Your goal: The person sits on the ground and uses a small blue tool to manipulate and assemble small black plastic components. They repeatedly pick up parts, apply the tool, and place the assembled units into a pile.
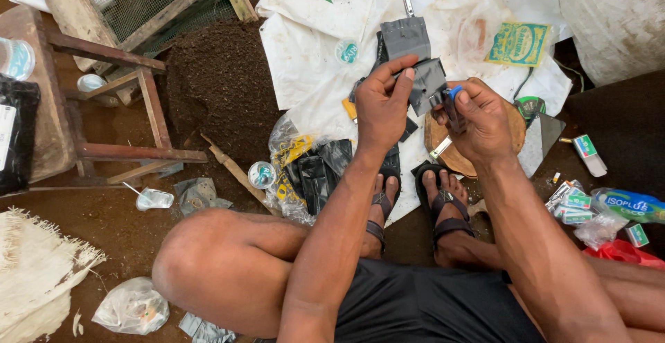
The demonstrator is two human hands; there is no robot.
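My left hand (382, 100) pinches the edge of a small folded dark grey plastic bag (427, 82), held above the white sheet (312, 66). My right hand (478, 118) grips a small stapler with a blue part (451, 100), pressed against the right edge of that bag. A second grey bag (405, 37) lies flat on the sheet just beyond. A round wooden block (454, 152) sits under my right hand, with a knife blade showing at its left edge. My sandalled feet (429, 197) rest on the sheet's near edge.
A heap of dark soil (218, 83) lies left of the sheet, beside a wooden stool (104, 107) and a mesh sieve frame (159, 0). Black bags in clear plastic (312, 170) lie near my left foot. Small boxes and a plastic bottle (627, 204) are at the right.
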